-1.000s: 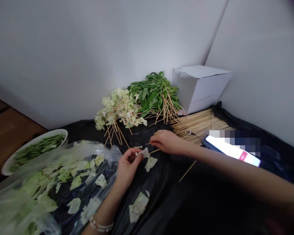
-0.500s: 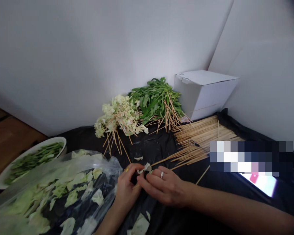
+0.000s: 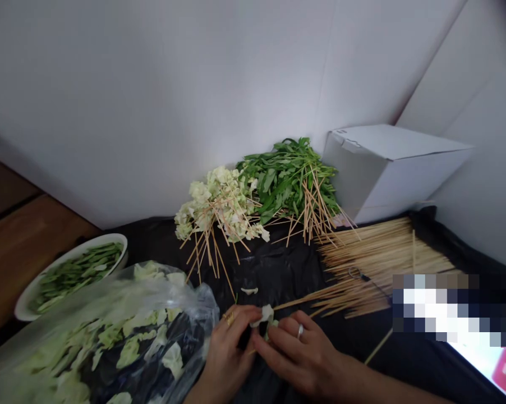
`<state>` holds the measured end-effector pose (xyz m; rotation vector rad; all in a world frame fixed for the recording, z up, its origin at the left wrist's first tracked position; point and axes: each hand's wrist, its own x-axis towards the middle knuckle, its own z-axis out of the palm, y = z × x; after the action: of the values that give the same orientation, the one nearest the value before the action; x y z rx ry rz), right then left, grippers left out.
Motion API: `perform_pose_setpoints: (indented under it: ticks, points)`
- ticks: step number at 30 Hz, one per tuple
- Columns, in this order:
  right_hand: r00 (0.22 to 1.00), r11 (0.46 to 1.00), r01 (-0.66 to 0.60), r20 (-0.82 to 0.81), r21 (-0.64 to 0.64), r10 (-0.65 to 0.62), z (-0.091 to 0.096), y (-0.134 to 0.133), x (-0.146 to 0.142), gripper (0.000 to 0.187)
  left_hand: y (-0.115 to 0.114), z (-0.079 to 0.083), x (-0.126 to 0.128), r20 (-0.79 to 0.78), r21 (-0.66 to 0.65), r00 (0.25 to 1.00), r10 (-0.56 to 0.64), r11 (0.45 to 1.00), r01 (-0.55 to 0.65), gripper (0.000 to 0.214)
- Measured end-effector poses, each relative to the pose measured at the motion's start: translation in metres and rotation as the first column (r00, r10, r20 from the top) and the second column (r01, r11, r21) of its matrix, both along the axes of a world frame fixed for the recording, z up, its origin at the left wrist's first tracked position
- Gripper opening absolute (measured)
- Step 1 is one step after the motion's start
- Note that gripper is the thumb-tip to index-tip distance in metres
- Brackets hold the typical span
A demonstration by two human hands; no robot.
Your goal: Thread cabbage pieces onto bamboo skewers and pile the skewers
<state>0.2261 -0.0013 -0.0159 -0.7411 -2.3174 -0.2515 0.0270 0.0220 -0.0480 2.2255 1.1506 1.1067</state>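
- Left hand (image 3: 230, 343): lower centre of the frame; fingers narrow, pinching the leaf (image 3: 266, 313).
- Right hand (image 3: 306, 354): just right of the left hand; fingers narrow on the leaf's right edge.
- Leaf: lower centre, between both hands' fingertips.
- Bag (image 3: 202, 306): lower left, with loose leaves inside.
- Bowl (image 3: 23, 306): left side, containing cut greens.
- Sticks (image 3: 375, 252): right of centre, laid side by side.
- Box (image 3: 421, 185): right, behind the sticks.

I watch remotely through one head-worn camera, close to the bamboo skewers (image 3: 379, 252) before the white cardboard box (image 3: 413, 185), looking forward and down, the wall (image 3: 185, 90) behind that box filling the top.
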Motion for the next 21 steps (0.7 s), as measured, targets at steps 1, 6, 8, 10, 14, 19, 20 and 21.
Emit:
perform_pose_setpoints:
  ticks: [1,6,8,10,14,19,20,21]
  points:
    - [1.000,1.000,0.002,0.001,0.012,-0.002,0.000,0.000,0.001,0.035,0.000,0.002,0.000,0.001,-0.003,1.000,-0.011,1.000,0.011,0.022]
    - [0.999,0.993,-0.003,0.034,0.116,-0.001,0.003,0.001,0.015,0.035,-0.001,0.016,0.005,0.088,-0.081,0.992,0.095,0.993,-0.088,0.012]
    - [0.997,0.986,-0.020,0.080,0.168,0.007,0.004,0.003,0.020,0.035,-0.002,0.019,0.007,0.196,-0.161,0.962,0.189,0.974,-0.158,0.006]
    - [0.993,0.979,-0.025,0.116,0.202,0.001,0.005,0.008,0.023,0.035,-0.003,0.020,0.008,0.310,-0.256,0.921,0.235,0.954,-0.158,0.006]
    - [0.980,0.968,0.095,0.150,0.231,-0.132,-0.001,0.019,0.028,0.039,-0.003,0.018,0.011,0.412,-0.317,0.871,0.266,0.939,-0.136,0.008]
    - [0.946,0.958,0.178,0.228,0.223,-0.229,-0.012,0.020,0.028,0.045,-0.002,0.020,0.018,0.516,-0.355,0.804,0.295,0.928,-0.112,0.012]
    - [0.944,0.957,0.191,0.226,0.220,-0.241,-0.013,0.018,0.026,0.046,-0.001,0.022,0.019,0.542,-0.368,0.779,0.314,0.923,-0.115,0.013]
    - [0.944,0.955,0.200,0.217,0.220,-0.248,-0.013,0.016,0.025,0.046,-0.001,0.024,0.019,0.564,-0.381,0.756,0.331,0.917,-0.117,0.015]
